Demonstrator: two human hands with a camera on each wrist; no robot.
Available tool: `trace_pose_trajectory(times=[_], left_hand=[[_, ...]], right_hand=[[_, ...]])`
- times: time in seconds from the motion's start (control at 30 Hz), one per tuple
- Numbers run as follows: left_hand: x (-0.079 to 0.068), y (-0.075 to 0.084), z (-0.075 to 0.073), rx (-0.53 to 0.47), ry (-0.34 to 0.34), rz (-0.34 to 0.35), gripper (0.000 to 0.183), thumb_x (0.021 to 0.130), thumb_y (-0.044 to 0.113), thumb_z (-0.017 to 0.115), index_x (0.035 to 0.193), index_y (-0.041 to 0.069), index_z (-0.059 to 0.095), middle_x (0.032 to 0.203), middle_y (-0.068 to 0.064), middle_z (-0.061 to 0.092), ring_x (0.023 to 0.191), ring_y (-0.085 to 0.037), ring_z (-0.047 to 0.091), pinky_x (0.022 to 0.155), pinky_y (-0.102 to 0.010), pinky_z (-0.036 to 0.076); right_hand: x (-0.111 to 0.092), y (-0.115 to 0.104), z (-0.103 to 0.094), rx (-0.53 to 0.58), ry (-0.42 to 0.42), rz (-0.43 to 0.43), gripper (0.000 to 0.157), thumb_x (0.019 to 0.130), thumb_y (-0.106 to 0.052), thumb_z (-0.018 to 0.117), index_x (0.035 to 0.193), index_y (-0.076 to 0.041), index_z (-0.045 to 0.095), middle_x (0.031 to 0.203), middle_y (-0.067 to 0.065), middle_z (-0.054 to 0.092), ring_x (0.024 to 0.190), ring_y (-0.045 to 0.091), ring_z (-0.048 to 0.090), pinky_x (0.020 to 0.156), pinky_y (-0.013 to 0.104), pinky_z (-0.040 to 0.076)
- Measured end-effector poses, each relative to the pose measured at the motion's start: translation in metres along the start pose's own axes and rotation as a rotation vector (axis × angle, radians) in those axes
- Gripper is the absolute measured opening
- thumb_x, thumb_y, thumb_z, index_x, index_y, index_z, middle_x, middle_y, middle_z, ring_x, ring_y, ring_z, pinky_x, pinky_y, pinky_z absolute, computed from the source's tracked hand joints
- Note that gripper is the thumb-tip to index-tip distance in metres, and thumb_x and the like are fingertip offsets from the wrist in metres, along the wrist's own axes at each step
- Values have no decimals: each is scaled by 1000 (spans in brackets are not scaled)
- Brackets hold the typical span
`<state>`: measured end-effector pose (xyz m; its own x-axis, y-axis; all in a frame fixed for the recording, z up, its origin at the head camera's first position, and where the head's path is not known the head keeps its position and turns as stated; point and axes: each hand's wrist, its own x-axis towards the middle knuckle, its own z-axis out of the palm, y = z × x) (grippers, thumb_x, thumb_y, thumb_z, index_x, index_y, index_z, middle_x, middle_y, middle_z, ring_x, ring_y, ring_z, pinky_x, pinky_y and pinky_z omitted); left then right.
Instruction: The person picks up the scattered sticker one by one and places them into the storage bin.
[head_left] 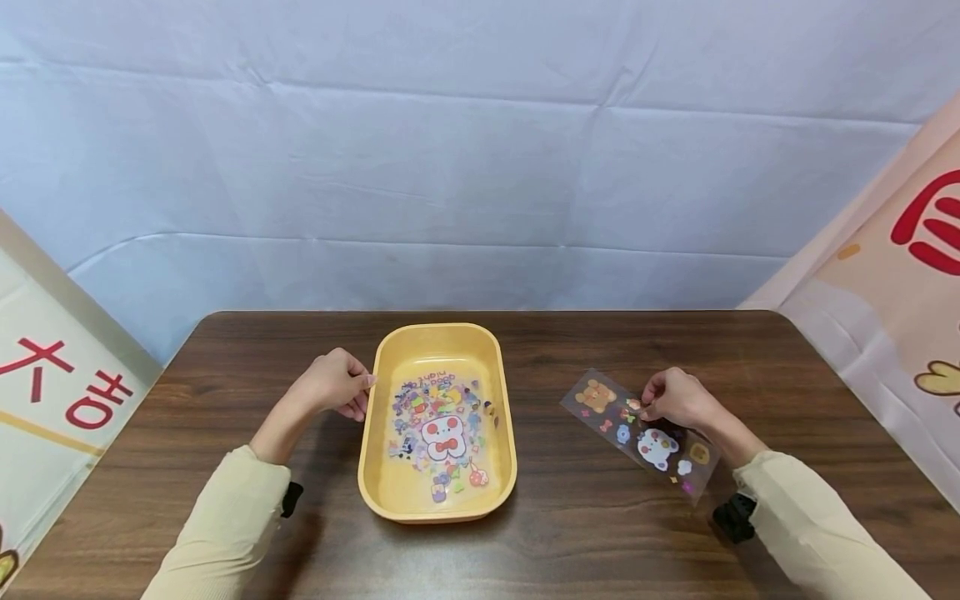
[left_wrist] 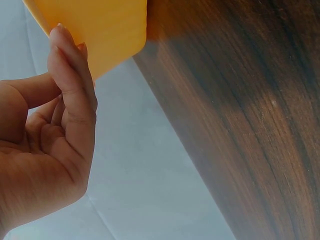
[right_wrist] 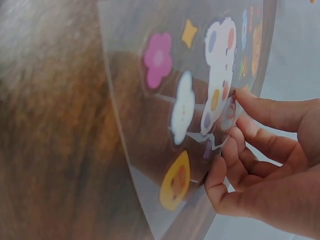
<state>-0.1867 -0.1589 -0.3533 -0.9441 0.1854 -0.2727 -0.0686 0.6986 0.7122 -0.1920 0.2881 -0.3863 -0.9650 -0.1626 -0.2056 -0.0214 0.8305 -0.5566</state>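
A yellow tray (head_left: 382, 492) stands on the table left of centre, with many small stickers and a larger white bear sticker (head_left: 442, 438) lying in it. My left hand (head_left: 337, 385) is at the tray's left side, its fingertips touching the wall near the rim. In the left wrist view those fingers (left_wrist: 75, 95) look fairly straight, and the thumb tip is hidden behind them. To the right, my right hand (head_left: 678, 400) pinches a clear sticker sheet (head_left: 622, 429) by its far edge. Bears, a cloud (right_wrist: 183, 107) and a pink flower (right_wrist: 158, 60) are printed on it.
The dark wooden table (head_left: 555, 542) has rounded far corners. Behind it hangs a pale cloth backdrop (head_left: 450, 167). Printed banners with red characters stand at the left (head_left: 67, 400) and right (head_left: 892, 308).
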Motion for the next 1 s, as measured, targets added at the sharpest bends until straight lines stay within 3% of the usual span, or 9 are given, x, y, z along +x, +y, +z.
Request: trace_pose_trajectory(times=[0.6, 1.0], left_hand=[[1, -2, 0, 2, 1, 12, 25, 94, 8, 50, 81, -8, 64, 58, -9, 60, 50, -16, 62, 55, -33, 55], [1, -2, -1, -3, -3, 4, 25, 94, 9, 50, 82, -8, 65, 58, -10, 61, 50, -16, 62, 57, -34, 56]], right_hand=[[2, 1, 0, -38, 18, -39, 16, 69, 1, 71, 73, 3, 55, 64, 5, 51, 55, 16, 45, 49, 28, 37], [2, 2, -2, -34, 5, -4, 21, 72, -1, 72, 79, 5, 54, 67, 6, 49, 59, 18, 45, 51, 28, 38]])
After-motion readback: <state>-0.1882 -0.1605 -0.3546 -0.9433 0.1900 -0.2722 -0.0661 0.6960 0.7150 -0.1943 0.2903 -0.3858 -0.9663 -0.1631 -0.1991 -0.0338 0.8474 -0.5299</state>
